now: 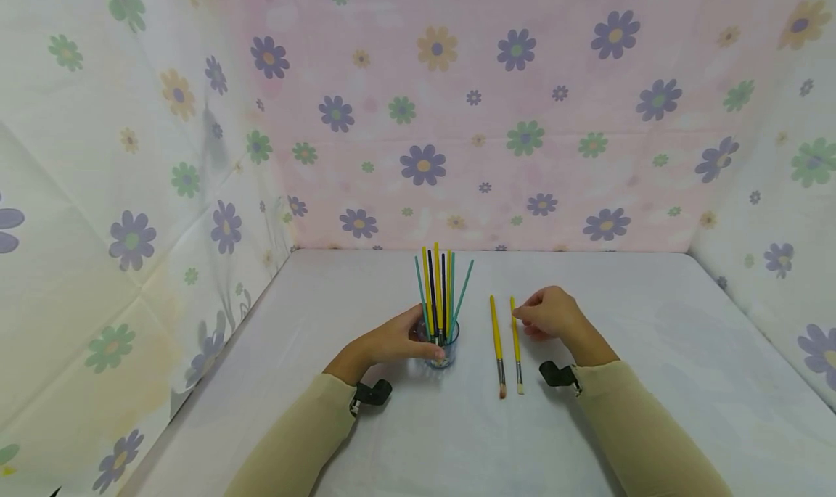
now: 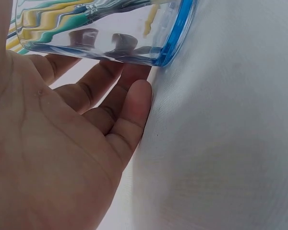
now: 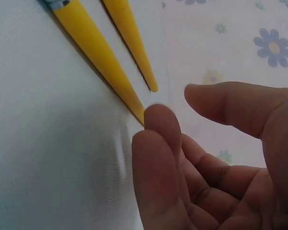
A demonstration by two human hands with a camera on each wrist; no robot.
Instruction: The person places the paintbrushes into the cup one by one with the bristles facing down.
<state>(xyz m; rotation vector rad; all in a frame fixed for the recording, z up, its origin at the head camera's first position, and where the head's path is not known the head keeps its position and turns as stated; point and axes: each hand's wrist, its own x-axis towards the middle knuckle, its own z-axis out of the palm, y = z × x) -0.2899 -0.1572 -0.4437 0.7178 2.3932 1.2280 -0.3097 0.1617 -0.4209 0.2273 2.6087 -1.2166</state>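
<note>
My left hand (image 1: 392,341) holds a clear cup with a blue base (image 1: 449,355), thumb in front and fingers round its far side. Several thin paintbrushes (image 1: 437,286) stand in the cup, handles up, in yellow, teal and dark colours. To the right, two yellow paintbrushes lie side by side, bristles toward me: a larger left brush (image 1: 496,334) and a slimmer right brush (image 1: 516,341). Beside the slimmer one's handle is my right hand (image 1: 551,314). In the right wrist view its thumb stands apart from the bent fingers (image 3: 156,167), with nothing between; a fingertip overlaps the handle end (image 3: 98,52).
A white-covered table (image 1: 405,439) lies under everything. Flower-printed cloth hangs as a back wall (image 1: 483,134), with a similar left wall (image 1: 85,214) and right wall (image 1: 777,192). Small black cameras sit on both wrists, close above the table.
</note>
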